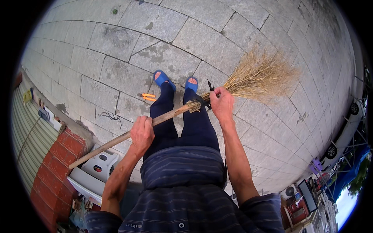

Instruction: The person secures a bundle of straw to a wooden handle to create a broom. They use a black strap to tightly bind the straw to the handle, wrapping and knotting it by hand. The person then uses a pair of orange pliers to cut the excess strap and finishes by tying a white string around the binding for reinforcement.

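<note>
A broom with a long wooden handle [108,144] slants across my lap, its dry straw head [258,77] spreading to the upper right. My left hand [142,132] is wrapped round the handle's middle. Where straw meets wood, a black tie [200,101] is wound about the bundle, with loose ends sticking up. My right hand [222,103] is closed at this binding, fingers pinched next to the tie's loose end. Whether they grip the tie or the straw is partly hidden. Orange-handled pliers [147,96] lie on the paving left of my feet.
A tangle of thin black cord [110,115] lies on the stone paving [105,75] at left. Beside the handle's end are a white plastic stool [99,166] and a red tiled ledge [58,163]. Parked vehicles [342,141] stand at far right.
</note>
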The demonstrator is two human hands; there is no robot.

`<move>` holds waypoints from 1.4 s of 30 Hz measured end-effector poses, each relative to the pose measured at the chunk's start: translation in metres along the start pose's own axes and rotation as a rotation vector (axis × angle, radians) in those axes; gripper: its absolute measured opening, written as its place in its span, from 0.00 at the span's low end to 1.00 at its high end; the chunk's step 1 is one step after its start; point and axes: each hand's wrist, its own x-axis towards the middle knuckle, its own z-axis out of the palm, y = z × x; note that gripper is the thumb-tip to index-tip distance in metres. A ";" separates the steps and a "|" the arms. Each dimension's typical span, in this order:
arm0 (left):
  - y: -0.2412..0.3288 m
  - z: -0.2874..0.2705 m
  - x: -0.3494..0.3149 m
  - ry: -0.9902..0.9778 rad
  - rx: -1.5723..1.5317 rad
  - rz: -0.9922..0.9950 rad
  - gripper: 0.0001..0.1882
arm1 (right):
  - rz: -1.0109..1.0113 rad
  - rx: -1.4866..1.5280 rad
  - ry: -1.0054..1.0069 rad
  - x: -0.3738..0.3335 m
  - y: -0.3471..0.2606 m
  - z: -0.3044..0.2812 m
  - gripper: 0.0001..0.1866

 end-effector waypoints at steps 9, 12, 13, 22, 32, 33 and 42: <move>-0.027 0.021 0.008 -0.048 -0.026 0.004 0.15 | 0.011 0.133 -0.097 -0.002 -0.001 0.045 0.04; -0.052 0.037 0.016 -0.104 -0.067 -0.038 0.17 | -0.144 0.160 -0.057 -0.007 -0.021 0.062 0.07; -0.064 0.046 0.022 -0.127 -0.082 -0.053 0.17 | -0.205 0.170 -0.053 -0.004 -0.029 0.068 0.07; -0.152 0.098 0.071 -0.265 -0.259 -0.111 0.15 | 0.580 0.548 0.409 0.015 0.036 0.108 0.17; -0.215 0.115 0.087 -0.418 -0.427 -0.167 0.10 | 0.579 0.838 0.112 0.084 0.089 0.186 0.36; -0.220 0.119 0.091 -0.433 -0.439 -0.183 0.09 | 0.570 0.800 0.116 0.088 0.093 0.195 0.35; -0.259 0.159 0.090 -0.659 -0.487 -0.292 0.06 | 0.258 0.194 0.081 0.089 0.104 0.243 0.27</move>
